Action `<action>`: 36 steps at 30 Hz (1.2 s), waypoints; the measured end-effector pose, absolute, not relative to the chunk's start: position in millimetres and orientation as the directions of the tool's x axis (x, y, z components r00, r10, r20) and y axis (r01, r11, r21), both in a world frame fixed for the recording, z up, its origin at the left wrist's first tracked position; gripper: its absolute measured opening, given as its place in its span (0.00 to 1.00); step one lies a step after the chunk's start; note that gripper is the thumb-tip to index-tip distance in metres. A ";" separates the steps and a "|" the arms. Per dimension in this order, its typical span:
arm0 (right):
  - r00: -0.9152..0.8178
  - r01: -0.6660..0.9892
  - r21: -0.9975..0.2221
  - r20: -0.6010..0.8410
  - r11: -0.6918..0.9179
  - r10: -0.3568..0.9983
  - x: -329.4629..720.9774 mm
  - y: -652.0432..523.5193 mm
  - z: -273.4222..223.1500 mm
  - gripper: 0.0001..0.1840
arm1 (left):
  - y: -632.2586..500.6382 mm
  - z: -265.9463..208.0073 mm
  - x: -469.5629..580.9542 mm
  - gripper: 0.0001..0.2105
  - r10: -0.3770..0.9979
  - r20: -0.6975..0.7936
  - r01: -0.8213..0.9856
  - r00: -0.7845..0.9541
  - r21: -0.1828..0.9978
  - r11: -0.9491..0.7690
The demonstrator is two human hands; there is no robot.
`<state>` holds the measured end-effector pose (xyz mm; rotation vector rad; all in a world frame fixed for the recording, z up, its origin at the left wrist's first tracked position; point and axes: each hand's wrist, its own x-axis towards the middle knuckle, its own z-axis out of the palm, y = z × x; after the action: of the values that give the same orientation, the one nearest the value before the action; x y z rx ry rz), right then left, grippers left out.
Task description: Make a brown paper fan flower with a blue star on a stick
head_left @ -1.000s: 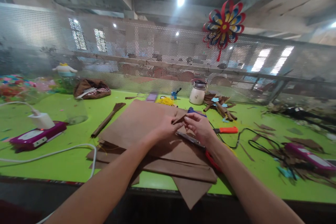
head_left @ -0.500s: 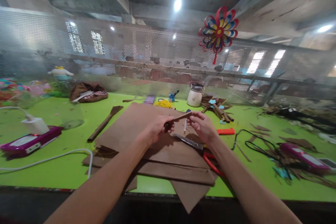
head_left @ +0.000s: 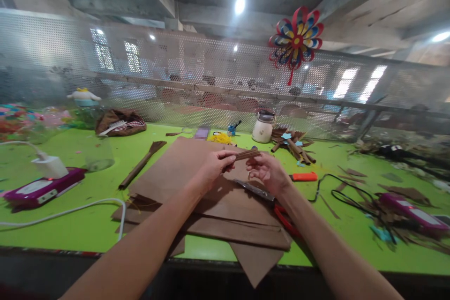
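Observation:
Above a stack of brown paper sheets (head_left: 168, 168), my left hand (head_left: 214, 168) pinches one end of a narrow, pleated-looking strip of brown paper (head_left: 246, 153). The fingers of my right hand (head_left: 269, 171) are bent around the strip's other end, with the thumb close to its edge. Under the hands, on the stack, lie scissors (head_left: 255, 191) with red handles, their blades pointing up and to the left. My right forearm hides part of the handles.
A rolled brown paper stick (head_left: 142, 165) lies left of the stack; more sticks (head_left: 297, 147) lie back right. An orange-handled tool (head_left: 305, 176), a white jug (head_left: 263, 127), yellow thread (head_left: 221, 138), purple power strips (head_left: 45, 190), cables and paper scraps surround the stack on the green table (head_left: 204, 247).
The strip has turned in my hands, so its layered, pleated side now shows. My right hand's fingers have shifted slightly down and under its end. The view has shifted slightly.

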<state>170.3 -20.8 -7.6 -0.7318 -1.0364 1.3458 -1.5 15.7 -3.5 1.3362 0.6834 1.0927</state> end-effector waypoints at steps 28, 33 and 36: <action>0.001 -0.219 -0.945 0.249 0.243 0.969 160.1 -21.7 -13.2 0.16 | 10.7 -1.2 -0.4 0.13 0.892 0.163 -0.090 0.421 0.986 -0.138; -0.041 -0.220 -0.947 0.247 0.232 0.968 158.3 -23.0 -13.9 0.14 | 7.6 2.4 1.1 0.14 0.879 0.204 -0.001 0.432 0.974 -0.226; -0.074 -0.249 -0.947 0.228 0.204 0.971 156.4 -23.8 -15.0 0.15 | 6.3 2.6 1.4 0.14 0.871 0.242 -0.028 0.426 0.967 -0.255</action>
<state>156.4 -23.8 -15.0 -0.8223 -1.1975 1.2231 1.4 6.3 2.6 1.5920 0.7605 1.0334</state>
